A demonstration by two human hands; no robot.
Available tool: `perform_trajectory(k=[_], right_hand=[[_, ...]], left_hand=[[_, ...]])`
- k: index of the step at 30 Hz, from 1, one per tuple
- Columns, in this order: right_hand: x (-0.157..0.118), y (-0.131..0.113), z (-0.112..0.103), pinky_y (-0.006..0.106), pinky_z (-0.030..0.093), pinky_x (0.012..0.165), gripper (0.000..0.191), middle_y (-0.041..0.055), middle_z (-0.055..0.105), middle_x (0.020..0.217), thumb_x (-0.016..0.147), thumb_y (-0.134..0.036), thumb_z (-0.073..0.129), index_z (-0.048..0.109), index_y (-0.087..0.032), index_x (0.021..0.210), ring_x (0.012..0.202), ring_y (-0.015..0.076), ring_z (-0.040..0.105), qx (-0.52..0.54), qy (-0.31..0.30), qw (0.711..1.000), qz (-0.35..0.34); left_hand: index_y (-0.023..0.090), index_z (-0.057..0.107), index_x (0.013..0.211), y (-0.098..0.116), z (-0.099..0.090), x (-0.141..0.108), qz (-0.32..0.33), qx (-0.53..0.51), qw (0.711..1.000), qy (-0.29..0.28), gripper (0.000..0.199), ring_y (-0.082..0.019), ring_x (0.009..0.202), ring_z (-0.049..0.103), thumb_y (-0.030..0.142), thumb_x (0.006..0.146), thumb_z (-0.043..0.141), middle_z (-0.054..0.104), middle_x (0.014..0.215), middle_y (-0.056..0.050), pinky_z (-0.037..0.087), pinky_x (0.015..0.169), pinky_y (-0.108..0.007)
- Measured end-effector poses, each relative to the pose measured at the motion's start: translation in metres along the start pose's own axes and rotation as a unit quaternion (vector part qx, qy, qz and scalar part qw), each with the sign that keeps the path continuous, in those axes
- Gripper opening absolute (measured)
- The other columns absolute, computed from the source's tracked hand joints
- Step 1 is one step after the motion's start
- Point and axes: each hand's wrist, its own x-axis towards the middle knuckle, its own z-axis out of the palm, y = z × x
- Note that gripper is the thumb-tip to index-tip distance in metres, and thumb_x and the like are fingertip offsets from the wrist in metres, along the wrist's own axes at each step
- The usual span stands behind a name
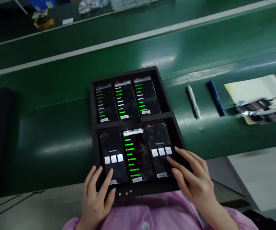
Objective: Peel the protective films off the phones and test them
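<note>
Directly under right hand (195,182): smartphone (157,140).

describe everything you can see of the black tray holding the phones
The tray is a matte black, foam-looking rectangular holder with raised walls and a crossbar dividing it into two compartments. Each compartment holds three smartphones side by side, screens lit. It lies on a green conveyor belt. Small round marks sit on its front rim. The left hand touches its front edge, and the right hand reaches over its right side.

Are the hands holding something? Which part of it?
Nothing seems gripped. The fingers of the left hand rest on the front left phone; the fingers of the right hand rest on the front right phone, both in a black tray.
</note>
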Motion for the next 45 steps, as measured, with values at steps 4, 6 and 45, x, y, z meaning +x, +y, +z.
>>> perform_trajectory(k=[4,6,45], right_hand=[[-0.001,-0.001,0.000,0.049,0.056,0.099,0.023,0.0198,0.064,0.140,0.100,-0.009,0.063,0.073,-0.011,0.120,0.127,0.0335,0.059,0.004,-0.005,1.000,0.005],[-0.001,-0.001,0.000,0.049,0.056,0.099,0.022,0.0199,0.064,0.140,0.100,-0.009,0.063,0.074,-0.011,0.120,0.128,0.0336,0.059,0.005,-0.006,1.000,0.004],[0.027,-0.037,0.010,0.054,0.044,0.102,0.026,0.0154,0.069,0.137,0.109,-0.036,0.055,0.072,-0.022,0.124,0.123,0.0330,0.063,0.014,-0.100,0.987,-0.123]], left_hand=[[0.027,0.045,0.164,0.000,0.000,0.002,0.008,-0.005,1.000,0.008,0.063,-0.032,0.159,0.034,0.020,0.104,0.061,0.045,0.155,-0.017,0.028,0.131,-0.042],[0.028,0.044,0.165,0.000,0.000,0.003,0.010,-0.008,1.000,0.014,0.065,-0.032,0.159,0.035,0.020,0.103,0.062,0.046,0.155,-0.017,0.029,0.131,-0.042],[0.031,0.061,0.150,0.015,-0.018,0.061,-0.021,0.028,0.997,-0.062,0.058,-0.039,0.148,0.044,0.066,0.105,0.049,0.052,0.156,-0.014,0.002,0.131,-0.070]])
